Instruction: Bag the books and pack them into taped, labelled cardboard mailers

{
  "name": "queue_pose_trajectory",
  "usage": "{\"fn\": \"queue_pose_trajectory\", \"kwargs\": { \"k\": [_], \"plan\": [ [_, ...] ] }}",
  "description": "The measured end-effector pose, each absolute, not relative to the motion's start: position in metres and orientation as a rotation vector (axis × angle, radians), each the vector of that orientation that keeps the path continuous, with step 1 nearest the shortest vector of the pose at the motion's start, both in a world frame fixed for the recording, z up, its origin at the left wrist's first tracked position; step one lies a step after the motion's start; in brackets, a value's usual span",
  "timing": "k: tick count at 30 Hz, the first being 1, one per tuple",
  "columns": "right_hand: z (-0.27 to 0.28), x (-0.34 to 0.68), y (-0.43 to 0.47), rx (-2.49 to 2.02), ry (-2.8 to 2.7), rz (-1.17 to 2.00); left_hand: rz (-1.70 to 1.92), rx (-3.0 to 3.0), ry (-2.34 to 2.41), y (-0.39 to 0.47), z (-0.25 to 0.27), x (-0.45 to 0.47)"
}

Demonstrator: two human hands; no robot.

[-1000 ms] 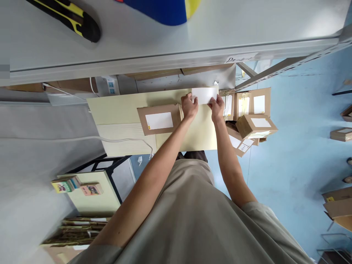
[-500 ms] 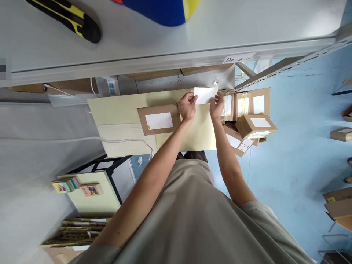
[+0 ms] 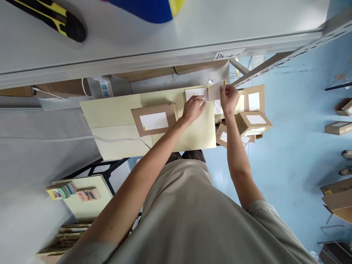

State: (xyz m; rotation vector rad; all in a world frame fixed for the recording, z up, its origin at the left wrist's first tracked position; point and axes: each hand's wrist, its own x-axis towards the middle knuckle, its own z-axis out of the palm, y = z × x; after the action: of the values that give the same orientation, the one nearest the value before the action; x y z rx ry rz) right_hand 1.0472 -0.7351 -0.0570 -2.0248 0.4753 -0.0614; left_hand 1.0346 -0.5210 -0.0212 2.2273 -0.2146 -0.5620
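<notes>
A white label strip [image 3: 192,93] lies along the far edge of the pale yellow tabletop, and its right part [image 3: 216,92] is lifted and bent at a crease. My right hand [image 3: 230,99] pinches the raised end near a small yellow mark. The fingers of my left hand [image 3: 193,109] rest stretched over the strip close to the crease, with the thumb apart below. To the left of that hand is a closed cardboard box [image 3: 135,119] bearing a white label [image 3: 154,121].
Several labelled cardboard boxes [image 3: 254,121] are piled just right of the tabletop [image 3: 198,135]. A grey metal shelf [image 3: 154,44] crosses above, carrying a box cutter [image 3: 73,27]. A white cable [image 3: 115,140] runs in from the left.
My right hand has moved right, lifting and bending part of the label strip. My left hand has gone from pinching the label to lying over it. The view has shifted slightly.
</notes>
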Motion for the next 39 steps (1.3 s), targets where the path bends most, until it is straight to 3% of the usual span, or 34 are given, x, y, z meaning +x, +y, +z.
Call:
{"fn": "queue_pose_trajectory", "kwargs": {
  "k": [11, 19, 23, 29, 34, 39],
  "plan": [
    [-0.111, 1.053, -0.766, -2.063, 0.615, -0.022, -0.732, 2.266, -0.477, -0.547, -0.067, 1.069],
    [-0.064, 0.988, -0.786, -2.111, 0.97, -0.316, -0.794, 2.282, -0.487, -0.545, -0.064, 1.076],
    [-0.008, 0.957, -0.763, -2.094, 0.773, -0.373, -0.662, 2.196, -0.255, -0.533, -0.037, 1.054],
    [0.062, 0.939, -0.69, -1.786, 0.481, -0.079, -0.536, 1.724, 0.344, -0.461, 0.046, 0.963],
    [0.085, 0.937, -0.635, -1.605, 0.345, 0.142, -0.463, 1.462, 0.573, -0.385, 0.096, 0.912],
    [0.097, 0.94, -0.59, -1.611, 0.236, 0.252, -0.411, 1.429, 0.607, -0.335, 0.114, 0.886]
  ]
}}
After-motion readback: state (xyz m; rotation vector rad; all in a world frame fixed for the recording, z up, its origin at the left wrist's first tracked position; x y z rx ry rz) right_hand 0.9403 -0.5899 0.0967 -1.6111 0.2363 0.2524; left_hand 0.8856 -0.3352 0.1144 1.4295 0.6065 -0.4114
